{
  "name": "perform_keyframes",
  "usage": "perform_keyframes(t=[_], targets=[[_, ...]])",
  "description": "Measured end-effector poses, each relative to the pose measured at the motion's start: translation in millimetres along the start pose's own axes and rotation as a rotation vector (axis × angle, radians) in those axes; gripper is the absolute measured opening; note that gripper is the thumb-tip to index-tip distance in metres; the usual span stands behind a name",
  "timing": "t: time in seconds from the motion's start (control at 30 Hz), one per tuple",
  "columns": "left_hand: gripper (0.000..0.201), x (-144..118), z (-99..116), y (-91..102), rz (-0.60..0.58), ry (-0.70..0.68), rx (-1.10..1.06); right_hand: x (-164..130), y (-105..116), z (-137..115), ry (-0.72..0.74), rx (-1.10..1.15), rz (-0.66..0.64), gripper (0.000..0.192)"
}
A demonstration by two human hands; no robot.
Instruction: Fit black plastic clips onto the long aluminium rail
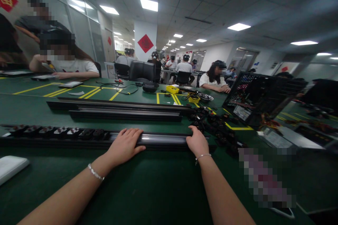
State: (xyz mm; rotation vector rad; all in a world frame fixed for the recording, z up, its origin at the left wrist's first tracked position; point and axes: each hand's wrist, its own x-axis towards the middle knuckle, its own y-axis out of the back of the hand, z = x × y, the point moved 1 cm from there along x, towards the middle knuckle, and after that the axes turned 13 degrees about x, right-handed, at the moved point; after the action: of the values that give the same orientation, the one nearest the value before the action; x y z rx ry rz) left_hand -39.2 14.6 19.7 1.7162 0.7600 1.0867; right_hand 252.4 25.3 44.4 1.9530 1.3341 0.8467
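A long black rail (pixel 163 139) with a shiny grey channel lies across the green table in front of me. My left hand (pixel 127 143) spans its middle, fingers over the far edge and thumb on the near side. Close to the rail's right end, my right hand (pixel 197 142) grips it, with some of its fingers hidden behind the palm. Several small black parts (pixel 62 132) sit in a row in the channel left of my left hand. Beyond it lie two more black rails, a longer one (pixel 113 104) and a shorter one (pixel 126 115).
Black parts (pixel 216 124) are heaped right of the rails. An open computer case (pixel 260 95) stands at the right, a pixelated object (pixel 266 179) nearer. A white object (pixel 12 168) lies at the left edge. Yellow trays (pixel 172 89) and cables are farther back. People sit across the table.
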Motion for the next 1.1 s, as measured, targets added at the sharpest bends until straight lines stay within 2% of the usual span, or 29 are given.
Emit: perform_keyframes(t=[0.73,1.1], targets=[[0.06,0.2,-1.0,-2.3,0.01,-0.003,-0.003,8.4,2.7,12.5,0.003,-0.016,0.023,0.045],[0.061,0.1,-0.9,-3.0,0.019,-0.007,0.013,5.6,14.8,15.9,-0.122,-0.105,0.021,0.048]])
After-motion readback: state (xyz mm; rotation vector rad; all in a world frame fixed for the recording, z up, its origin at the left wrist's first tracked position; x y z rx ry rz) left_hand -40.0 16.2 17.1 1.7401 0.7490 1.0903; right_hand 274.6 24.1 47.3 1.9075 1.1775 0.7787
